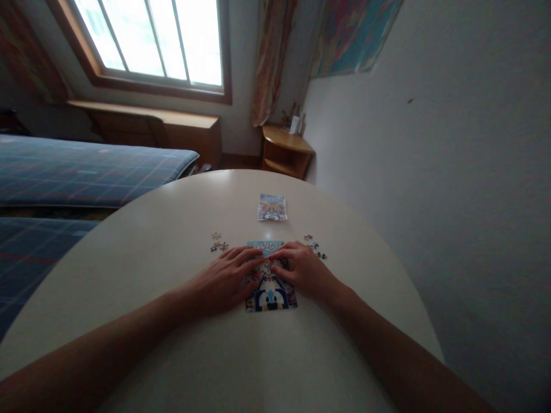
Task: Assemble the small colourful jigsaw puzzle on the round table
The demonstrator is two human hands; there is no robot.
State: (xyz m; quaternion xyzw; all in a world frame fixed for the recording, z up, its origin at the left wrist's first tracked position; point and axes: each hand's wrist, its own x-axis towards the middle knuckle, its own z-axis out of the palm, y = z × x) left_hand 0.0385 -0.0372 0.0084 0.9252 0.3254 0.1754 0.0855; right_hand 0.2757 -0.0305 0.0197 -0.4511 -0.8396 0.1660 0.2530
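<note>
A partly assembled jigsaw puzzle (272, 299) with a blue cartoon dog face lies flat on the table before me. My left hand (237, 269) rests over its left side, palm down, with fingers stretched out towards the middle. Over the right edge is my right hand (301, 267), its index finger on the puzzle and its thumb apart from it. Both index fingertips nearly meet near the upper middle. Small loose bits seem to lie between the hands, too blurred to tell apart. Parts of the puzzle's sides are hidden under my hands.
Loose puzzle pieces (219, 246) lie beyond my left hand, and more pieces (315, 246) beyond my right. A small picture sheet or packet (272, 207) is farther back on the round white table (189, 206). Close on the right stands a wall (430, 189); a bed (86, 172) is left.
</note>
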